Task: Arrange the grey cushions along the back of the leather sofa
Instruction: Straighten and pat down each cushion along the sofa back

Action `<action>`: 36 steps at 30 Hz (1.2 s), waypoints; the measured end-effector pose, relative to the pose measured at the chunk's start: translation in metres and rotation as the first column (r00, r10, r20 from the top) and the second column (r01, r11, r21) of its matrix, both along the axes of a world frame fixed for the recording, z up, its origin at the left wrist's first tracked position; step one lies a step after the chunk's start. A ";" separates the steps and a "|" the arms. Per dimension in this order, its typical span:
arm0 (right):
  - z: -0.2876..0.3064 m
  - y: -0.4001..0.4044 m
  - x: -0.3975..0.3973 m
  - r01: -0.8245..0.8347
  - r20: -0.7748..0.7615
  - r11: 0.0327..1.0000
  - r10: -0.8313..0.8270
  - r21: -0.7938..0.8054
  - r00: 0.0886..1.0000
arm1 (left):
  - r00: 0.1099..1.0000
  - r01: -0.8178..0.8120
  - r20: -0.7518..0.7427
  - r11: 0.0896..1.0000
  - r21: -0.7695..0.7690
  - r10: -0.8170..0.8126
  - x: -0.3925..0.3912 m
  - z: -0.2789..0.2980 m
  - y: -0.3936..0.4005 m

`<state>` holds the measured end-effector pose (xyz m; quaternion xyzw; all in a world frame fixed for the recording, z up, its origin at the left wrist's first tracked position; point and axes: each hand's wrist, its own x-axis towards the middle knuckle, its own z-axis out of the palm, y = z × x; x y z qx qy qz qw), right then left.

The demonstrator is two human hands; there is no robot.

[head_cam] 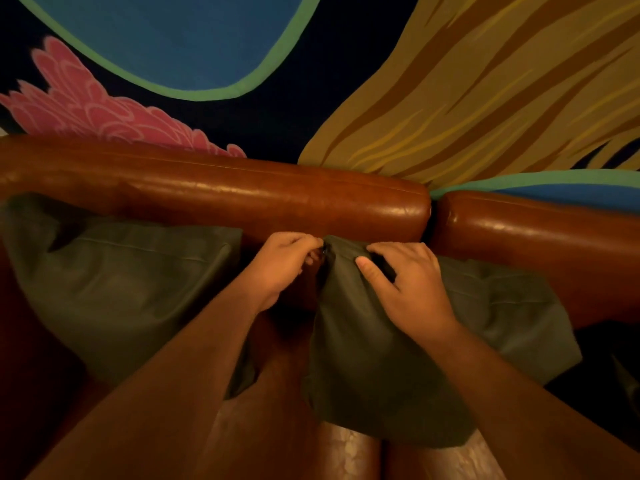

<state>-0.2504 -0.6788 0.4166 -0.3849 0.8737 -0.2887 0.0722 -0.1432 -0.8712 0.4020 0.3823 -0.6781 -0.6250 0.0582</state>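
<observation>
A brown leather sofa point(242, 195) runs across the view, its rounded back split by a gap at the right. One grey cushion point(114, 285) leans against the back at the left. A second grey cushion point(374, 368) stands at the middle against the back. My left hand point(280, 268) pinches this cushion's top left corner, at what looks like a zip pull. My right hand point(405, 285) presses on its top edge, fingers curled into the fabric. A third grey cushion point(512, 306) lies behind it to the right, partly hidden.
A painted wall point(311, 81) with blue, pink and ochre shapes rises right behind the sofa back. A second leather back section point(540, 244) continues to the right. The shiny seat point(346, 452) shows at the bottom between my forearms.
</observation>
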 end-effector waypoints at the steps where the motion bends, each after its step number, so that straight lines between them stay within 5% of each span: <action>1: 0.000 -0.001 0.000 0.011 0.004 1.000 -0.011 0.010 1.000 | 0.998 -0.063 -0.020 0.996 0.067 0.064 0.001 -0.002 0.002; 9: 0.006 -0.006 0.010 -0.014 -0.009 1.000 0.015 0.024 1.000 | 0.984 -0.107 -0.136 0.993 0.042 0.112 0.015 -0.003 0.039; 16: 0.007 -0.010 0.007 0.020 -0.076 1.000 -0.021 -0.022 0.997 | 0.990 -0.064 -0.138 0.962 -0.265 0.028 -0.005 0.014 0.040; 21: 0.007 -0.009 0.006 0.094 -0.033 0.987 -0.099 -0.129 0.995 | 0.998 -0.012 -0.056 0.854 -0.520 -0.020 -0.004 0.007 0.032; 26: 0.005 0.000 0.000 0.208 0.045 0.956 -0.203 -0.207 0.978 | 0.956 -0.277 -0.186 0.907 -0.316 0.228 0.006 0.004 0.019; 31: 0.009 0.000 0.005 0.017 0.008 0.989 -0.016 -0.149 1.000 | 0.967 0.036 -0.240 0.980 -0.197 -0.083 -0.003 0.014 0.037; 36: 0.021 0.045 -0.017 0.127 -0.072 0.970 -0.144 -0.206 0.987 | 0.971 0.107 -0.141 0.879 -0.464 -0.193 -0.009 0.017 0.039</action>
